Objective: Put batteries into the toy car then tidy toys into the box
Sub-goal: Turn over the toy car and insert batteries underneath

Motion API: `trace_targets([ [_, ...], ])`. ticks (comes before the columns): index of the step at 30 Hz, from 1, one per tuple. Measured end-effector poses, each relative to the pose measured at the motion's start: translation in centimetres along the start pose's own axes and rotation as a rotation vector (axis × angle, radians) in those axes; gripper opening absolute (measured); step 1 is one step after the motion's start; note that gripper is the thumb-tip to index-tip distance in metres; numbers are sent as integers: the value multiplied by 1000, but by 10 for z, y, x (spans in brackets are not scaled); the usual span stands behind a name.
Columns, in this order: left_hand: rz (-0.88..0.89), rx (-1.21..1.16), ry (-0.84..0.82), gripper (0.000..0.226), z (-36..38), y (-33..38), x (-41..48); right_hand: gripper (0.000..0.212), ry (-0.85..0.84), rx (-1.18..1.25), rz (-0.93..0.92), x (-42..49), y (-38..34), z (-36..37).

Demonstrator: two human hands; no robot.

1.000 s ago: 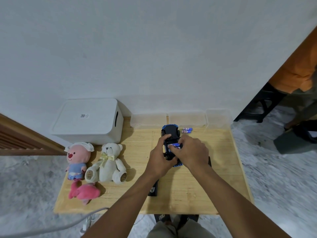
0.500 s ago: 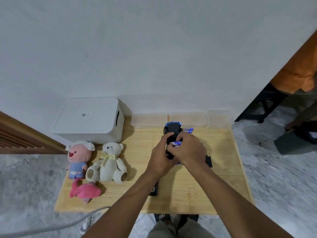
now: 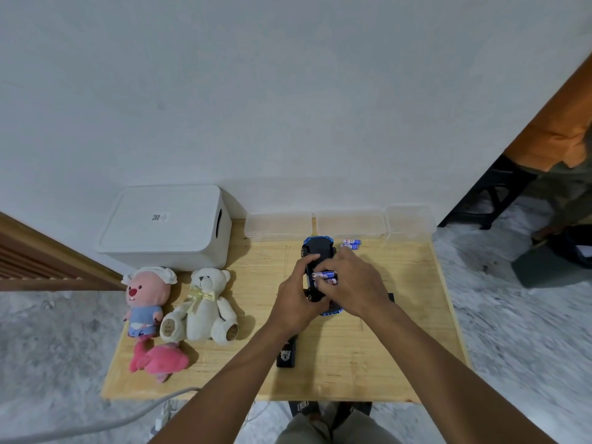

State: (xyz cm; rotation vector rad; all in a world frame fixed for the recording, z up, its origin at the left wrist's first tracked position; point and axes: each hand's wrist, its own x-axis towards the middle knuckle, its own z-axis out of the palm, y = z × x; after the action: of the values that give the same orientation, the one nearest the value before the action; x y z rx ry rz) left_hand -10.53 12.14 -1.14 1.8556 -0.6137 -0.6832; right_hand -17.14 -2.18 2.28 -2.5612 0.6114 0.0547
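A blue toy car (image 3: 317,249) lies upside down on the wooden table (image 3: 384,363), its black underside facing up. My left hand (image 3: 298,299) grips the car's left side. My right hand (image 3: 355,283) presses blue-and-white batteries (image 3: 324,276) against the underside, its fingers closed on them. Two more batteries (image 3: 351,243) lie just right of the car's far end. A closed white box (image 3: 166,225) stands at the back left. Three soft toys lie at the left: a pink beaver (image 3: 145,299), a white bear (image 3: 205,302) and a pink plush (image 3: 158,362).
Clear plastic containers (image 3: 349,224) line the wall behind the car. A small black object (image 3: 286,355) lies under my left forearm. A white cable (image 3: 96,421) runs past the table's front left corner. A person in orange stands at the far right (image 3: 557,123).
Both hands with the car have shifted slightly. My right hand has turned and now holds the batteries a little lower on the underside.
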Motion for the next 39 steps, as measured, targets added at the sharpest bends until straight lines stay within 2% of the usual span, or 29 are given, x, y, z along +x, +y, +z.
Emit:
trace_targets([
  [4, -2, 29, -22, 83, -4, 2, -3, 18, -37, -13, -143, 1, 9, -5],
  [7, -6, 19, -15, 82, -5, 3, -4, 8, 42, 138, -181, -1, 12, -11],
  [11, -25, 10, -19, 83, -5, 3, -5, 10, 109, 178, -96, -3, 13, -15],
  [14, -30, 3, -28, 83, -2, 4, -6, 8, 83, 135, -81, -1, 15, -11],
  [18, -30, 2, -23, 82, -1, 7, -4, 9, 10, 260, -11, 0, 19, -7],
  [22, -43, 0, -21, 83, -1, 8, -4, 16, 122, 396, 138, -3, 15, -6],
  [24, -48, -5, -23, 84, -1, 7, -4, 18, 181, 339, 177, -6, 13, -7],
  [30, -50, -3, -32, 84, 0, 7, -6, 50, 82, 124, 249, -10, 6, 0],
  [31, -49, 2, -28, 84, 0, 7, -7, 51, 66, 97, 254, -11, 6, 2],
  [34, -44, 6, -16, 84, -1, 7, -8, 35, 52, 10, 256, -14, 5, 7],
  [39, -16, -20, 5, 88, 0, 3, -8, 34, 155, -60, 276, -20, -8, 9],
])
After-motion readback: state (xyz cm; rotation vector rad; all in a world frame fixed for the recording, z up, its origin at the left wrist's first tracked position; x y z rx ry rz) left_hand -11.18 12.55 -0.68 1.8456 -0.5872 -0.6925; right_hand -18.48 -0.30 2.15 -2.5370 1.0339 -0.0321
